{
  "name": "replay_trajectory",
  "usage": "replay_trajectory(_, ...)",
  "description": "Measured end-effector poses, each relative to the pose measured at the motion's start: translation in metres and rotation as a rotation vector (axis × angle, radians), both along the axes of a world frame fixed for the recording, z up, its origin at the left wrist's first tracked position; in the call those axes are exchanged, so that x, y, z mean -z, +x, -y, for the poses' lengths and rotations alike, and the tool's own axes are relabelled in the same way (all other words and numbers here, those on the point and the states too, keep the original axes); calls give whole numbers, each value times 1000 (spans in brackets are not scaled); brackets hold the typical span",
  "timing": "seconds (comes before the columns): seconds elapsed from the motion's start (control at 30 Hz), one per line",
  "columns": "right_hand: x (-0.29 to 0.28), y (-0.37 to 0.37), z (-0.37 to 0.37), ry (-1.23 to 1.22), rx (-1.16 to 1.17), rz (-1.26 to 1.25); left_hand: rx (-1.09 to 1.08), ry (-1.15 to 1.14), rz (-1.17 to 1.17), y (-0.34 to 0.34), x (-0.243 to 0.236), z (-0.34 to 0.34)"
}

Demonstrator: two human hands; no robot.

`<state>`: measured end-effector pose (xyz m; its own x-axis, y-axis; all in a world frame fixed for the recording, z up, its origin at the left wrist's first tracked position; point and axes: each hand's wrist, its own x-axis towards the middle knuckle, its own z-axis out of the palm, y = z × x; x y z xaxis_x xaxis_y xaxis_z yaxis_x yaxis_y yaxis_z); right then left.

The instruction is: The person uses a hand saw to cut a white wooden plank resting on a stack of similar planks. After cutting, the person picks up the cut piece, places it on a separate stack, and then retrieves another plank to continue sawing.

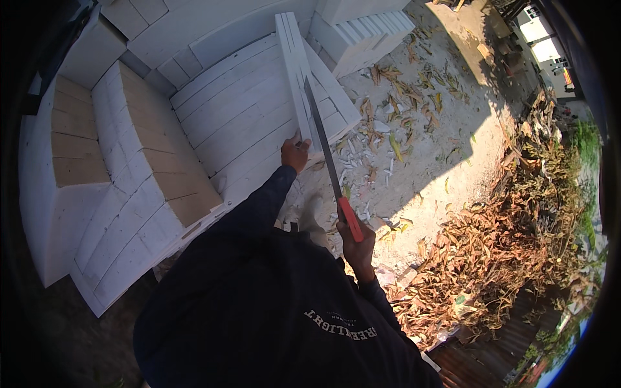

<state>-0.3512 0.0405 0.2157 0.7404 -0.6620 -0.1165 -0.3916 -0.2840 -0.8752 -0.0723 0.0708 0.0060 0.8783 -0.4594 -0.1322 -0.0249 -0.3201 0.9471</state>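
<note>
My left hand (295, 154) is closed on the near end of a long, narrow white block (291, 58), which lies along the right edge of a platform of white blocks (226, 110). My right hand (356, 244) grips the red handle of a long saw (326, 147), whose dark blade reaches up and left onto the narrow block, just right of my left hand. Whether the teeth are in a cut I cannot tell. Small white offcuts (381, 126) lie on the dusty ground beside the platform.
Stepped white block stacks (149, 116) rise at the left, with another stack (362, 48) at the top. My boot (312, 210) shows on the ground below me. Dry leaves (466, 258) are heaped at the right, above a rusty corrugated sheet (491, 349).
</note>
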Motion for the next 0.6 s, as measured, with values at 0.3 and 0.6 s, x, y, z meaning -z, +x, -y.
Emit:
replay_trajectory(0.3, 4, 4, 8, 16, -69, -14, -22, 60, 33, -1, 0, -1)
replay_trajectory(0.6, 18, 34, 23, -160, -153, 18, -43, 18, 0, 0, -1, 1)
